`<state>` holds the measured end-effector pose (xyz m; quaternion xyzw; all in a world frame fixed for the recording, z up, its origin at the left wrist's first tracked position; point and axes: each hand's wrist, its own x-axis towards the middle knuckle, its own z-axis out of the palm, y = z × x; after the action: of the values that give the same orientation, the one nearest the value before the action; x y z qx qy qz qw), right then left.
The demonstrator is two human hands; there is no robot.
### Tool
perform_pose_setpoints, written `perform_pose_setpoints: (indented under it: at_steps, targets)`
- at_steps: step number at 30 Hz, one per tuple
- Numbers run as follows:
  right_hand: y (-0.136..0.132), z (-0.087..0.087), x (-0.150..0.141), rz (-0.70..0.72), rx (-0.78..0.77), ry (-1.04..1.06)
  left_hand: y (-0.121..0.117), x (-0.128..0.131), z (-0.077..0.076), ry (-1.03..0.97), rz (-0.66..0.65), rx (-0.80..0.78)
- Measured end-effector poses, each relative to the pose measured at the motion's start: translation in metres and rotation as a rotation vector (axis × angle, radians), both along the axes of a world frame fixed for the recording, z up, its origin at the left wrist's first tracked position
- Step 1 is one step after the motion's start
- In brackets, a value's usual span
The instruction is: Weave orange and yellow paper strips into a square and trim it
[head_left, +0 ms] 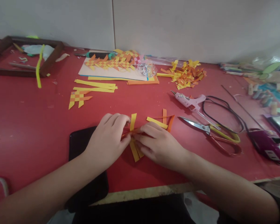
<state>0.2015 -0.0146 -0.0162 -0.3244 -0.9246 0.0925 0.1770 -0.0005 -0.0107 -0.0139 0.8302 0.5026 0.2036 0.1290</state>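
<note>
Both hands meet over a small bundle of yellow and orange paper strips (135, 152) near the table's front edge. My left hand (110, 135) pinches the strips from the left, thumb and forefinger closed on them. From the right, my right hand (160, 144) has its fingertips pressed on the same strips and hides part of them. Yellow ends stick out above and below the fingers. An orange strip (170, 123) runs out beyond my right hand, beside a loose yellow strip (157, 122). A woven paper fish (78, 99) lies up to the left.
Scissors (200, 126) and a pink glue gun (189, 101) with a black cord lie to the right. A black phone-like slab (80, 143) sits under my left forearm. Behind are woven fish on white paper (88, 71), a pile of paper scraps (189, 76) and a brown frame (52, 59).
</note>
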Motion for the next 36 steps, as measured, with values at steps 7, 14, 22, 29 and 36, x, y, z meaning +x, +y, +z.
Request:
perform_pose_setpoints:
  at_steps: [7, 14, 22, 29, 36]
  targets:
    - [0.002, 0.0, -0.001, -0.006, -0.017, 0.059, -0.014, 0.0, 0.023, 0.301, -0.129, 0.195]
    - [0.004, 0.0, 0.0, 0.003, 0.018, 0.06, -0.031, -0.013, 0.008, 0.34, -0.347, 0.257]
    - [0.0, -0.014, 0.009, 0.028, 0.105, 0.096, -0.021, -0.007, 0.001, 0.15, -0.338, 0.318]
    - [0.0, -0.014, 0.01, 0.022, 0.118, 0.128, -0.023, -0.01, -0.008, 0.111, -0.387, 0.333]
    - [-0.002, -0.009, 0.013, 0.035, 0.051, 0.129, -0.024, -0.012, -0.01, 0.149, -0.401, 0.324]
